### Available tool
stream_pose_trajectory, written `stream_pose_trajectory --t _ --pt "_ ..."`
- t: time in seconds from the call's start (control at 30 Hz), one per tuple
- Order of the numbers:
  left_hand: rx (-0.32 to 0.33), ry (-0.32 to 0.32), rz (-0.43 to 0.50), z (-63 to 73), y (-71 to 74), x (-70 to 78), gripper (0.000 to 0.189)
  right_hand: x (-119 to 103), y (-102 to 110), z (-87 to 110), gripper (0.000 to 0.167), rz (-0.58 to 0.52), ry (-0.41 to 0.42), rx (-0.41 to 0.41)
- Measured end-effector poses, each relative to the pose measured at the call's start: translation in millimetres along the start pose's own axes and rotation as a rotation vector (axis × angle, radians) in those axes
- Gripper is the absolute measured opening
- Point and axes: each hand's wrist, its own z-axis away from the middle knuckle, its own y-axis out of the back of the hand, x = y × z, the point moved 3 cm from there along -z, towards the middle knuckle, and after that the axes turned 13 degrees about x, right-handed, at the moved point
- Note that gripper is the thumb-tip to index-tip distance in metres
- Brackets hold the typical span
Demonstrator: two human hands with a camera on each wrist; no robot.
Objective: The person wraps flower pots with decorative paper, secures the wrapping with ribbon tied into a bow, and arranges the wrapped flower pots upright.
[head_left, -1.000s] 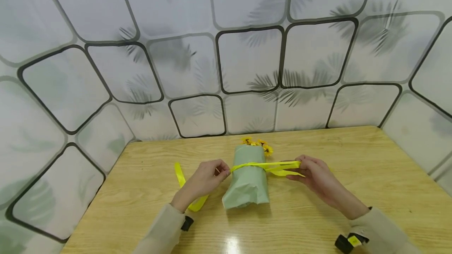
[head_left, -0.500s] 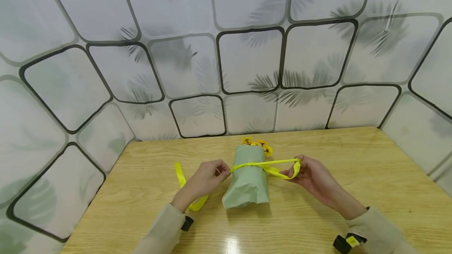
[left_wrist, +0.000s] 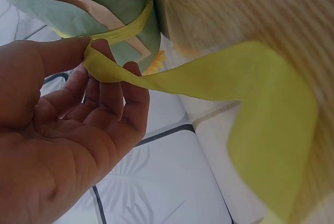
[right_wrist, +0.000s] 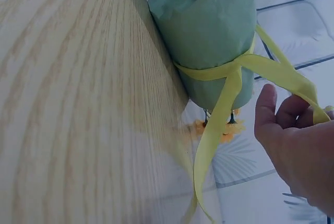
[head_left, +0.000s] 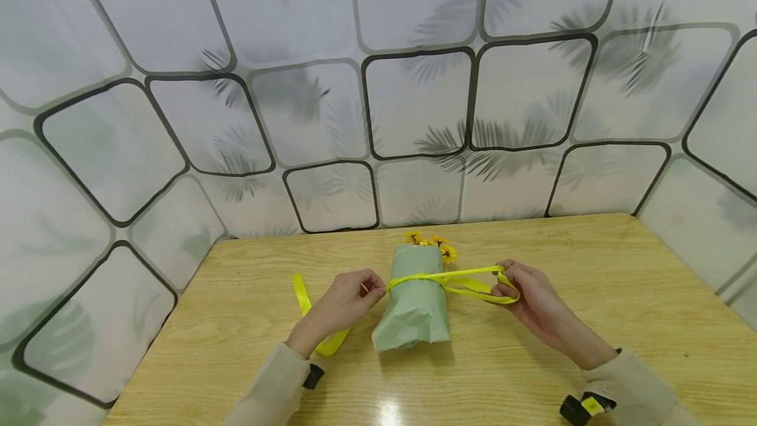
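A bouquet wrapped in pale green paper point(head_left: 416, 311) lies on the wooden table in the head view, its yellow flowers point(head_left: 447, 253) poking out at the far end. Yellow ribbon point(head_left: 414, 277) crosses the wrapping. Beside the bouquet, my left hand point(head_left: 349, 298) pinches the ribbon between thumb and forefinger; a twisted length point(left_wrist: 209, 78) trails from it in the left wrist view. To the right, my right hand point(head_left: 532, 298) holds a ribbon loop point(right_wrist: 284, 75) on its curled fingers, with the thumb apart. Another ribbon strand point(right_wrist: 216, 130) hangs down in the right wrist view.
On the left of the wooden table point(head_left: 236, 321) lies the ribbon's tail point(head_left: 301, 291), partly behind my left forearm. Patterned fabric point(head_left: 420, 104) stands at the table's back edge and along both sides.
The ribbon strands at my right hand have spread into a wider loop, and its fingers have shifted within the ribbon. My left hand and the bouquet stay in place.
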Motion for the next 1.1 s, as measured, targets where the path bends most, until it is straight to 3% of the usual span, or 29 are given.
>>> stream_pose_trajectory --t 0.33,0.5,0.73,0.9,1.0,1.1 --pt "0.007 -0.012 -0.008 0.2 -0.4 0.9 0.012 0.7 6.0 -1.8 0.015 -0.010 -0.029 0.093" --pt "0.007 -0.008 -0.003 0.8 -1.8 -0.3 0.012 0.4 7.1 -2.2 0.012 -0.027 -0.055 0.075" --pt "0.008 0.003 -0.010 0.6 -1.0 0.9 0.010 -2.5 11.5 -1.7 0.015 0.099 -0.039 0.036" --pt "0.010 -0.013 -0.012 -0.2 -1.7 1.1 0.012 -3.7 16.1 -2.7 0.046 0.287 -0.036 0.040" --pt "0.008 -0.014 -0.016 -0.3 -1.8 1.5 0.011 -3.1 18.3 -4.6 0.064 0.536 0.013 0.069" --pt "0.007 -0.011 -0.020 -0.8 -1.8 2.0 0.011 -0.9 18.1 -5.1 0.066 0.742 0.085 0.054"
